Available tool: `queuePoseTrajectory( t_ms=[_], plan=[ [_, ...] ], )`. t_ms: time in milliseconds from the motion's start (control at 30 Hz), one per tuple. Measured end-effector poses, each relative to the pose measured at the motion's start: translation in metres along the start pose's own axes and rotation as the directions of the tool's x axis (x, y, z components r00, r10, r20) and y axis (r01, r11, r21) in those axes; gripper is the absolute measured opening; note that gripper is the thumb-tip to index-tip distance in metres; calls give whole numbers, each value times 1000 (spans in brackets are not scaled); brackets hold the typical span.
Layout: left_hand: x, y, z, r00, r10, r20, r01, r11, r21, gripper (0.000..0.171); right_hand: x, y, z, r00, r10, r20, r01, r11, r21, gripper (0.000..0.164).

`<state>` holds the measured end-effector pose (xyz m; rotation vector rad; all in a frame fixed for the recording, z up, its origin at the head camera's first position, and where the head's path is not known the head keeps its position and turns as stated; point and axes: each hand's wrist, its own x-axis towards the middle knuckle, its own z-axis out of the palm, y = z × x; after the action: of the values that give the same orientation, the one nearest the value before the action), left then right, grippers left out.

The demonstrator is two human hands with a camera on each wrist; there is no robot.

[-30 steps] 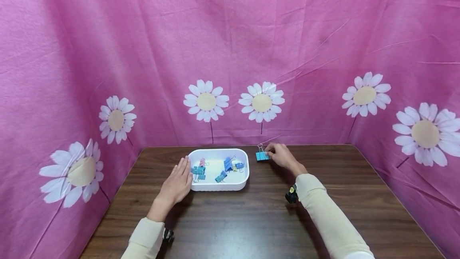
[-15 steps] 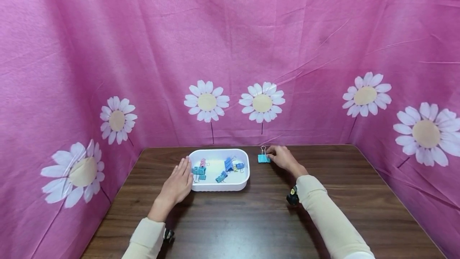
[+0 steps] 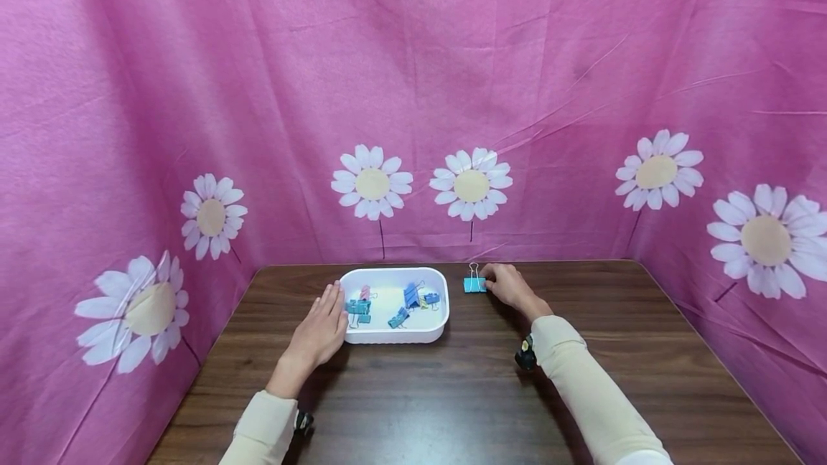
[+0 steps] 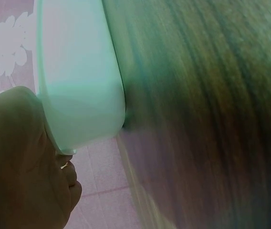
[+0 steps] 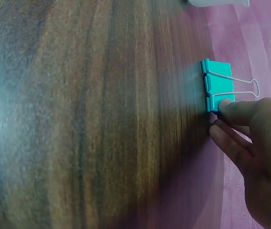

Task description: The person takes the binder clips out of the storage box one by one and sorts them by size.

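A teal binder clip (image 3: 474, 285) stands on the wooden table near its back edge, its wire handles pointing up. At its right end, my right hand (image 3: 510, 287) pinches it; in the right wrist view the thumb (image 5: 227, 106) lies on the face of the clip (image 5: 220, 78) and the other fingers are partly hidden behind. To the left is a white tray (image 3: 395, 336) holding several binder clips: teal (image 3: 358, 306), blue (image 3: 411, 296), pink (image 3: 365, 293) and a partly hidden yellow one. With fingers straight, my left hand (image 3: 318, 326) rests against the tray's left side.
The brown table (image 3: 413, 393) runs back to a pink cloth (image 3: 413, 92) with printed daisies, which surrounds it on the left, back and right. A small dark camera (image 3: 526, 354) is worn at the right wrist, another (image 3: 303, 422) at the left.
The teal clip has come slightly nearer and to the right, and now stands straighter. My right fingers have shifted a little toward its right end. The left hand and tray stay put.
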<state>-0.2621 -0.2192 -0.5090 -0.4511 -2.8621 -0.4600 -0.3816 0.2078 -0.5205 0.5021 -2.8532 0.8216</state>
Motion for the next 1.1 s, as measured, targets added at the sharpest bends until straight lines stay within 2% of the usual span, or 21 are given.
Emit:
queuePoseTrajectory(
  t_ms=[200,367,600,800,933,1100],
  plan=[
    [1,-4,4,1000,4,-8,-3,999,35,57,2,1,-1,1000,-2,0,2,1000,26,16],
    [-1,-3,2,1000,4,-13,-4,1000,30,57,2,-2,-8,999,-5,-37,7,999,50,11],
    [-4,4,-5,1000,-22,13,22,1000,13,56,10,-21,-23,997,-59,-59,63,995,83,5],
    [-4,6,-8,998,-47,39,46,999,20,56,23,-53,-34,989,-146,35,142,985,99,6],
    [-3,7,-8,998,-47,39,46,999,18,56,30,-76,-36,965,-235,113,227,971,79,9],
    [0,7,-8,998,-49,44,48,999,25,57,40,-102,-32,939,-296,175,290,955,59,11]
  ],
)
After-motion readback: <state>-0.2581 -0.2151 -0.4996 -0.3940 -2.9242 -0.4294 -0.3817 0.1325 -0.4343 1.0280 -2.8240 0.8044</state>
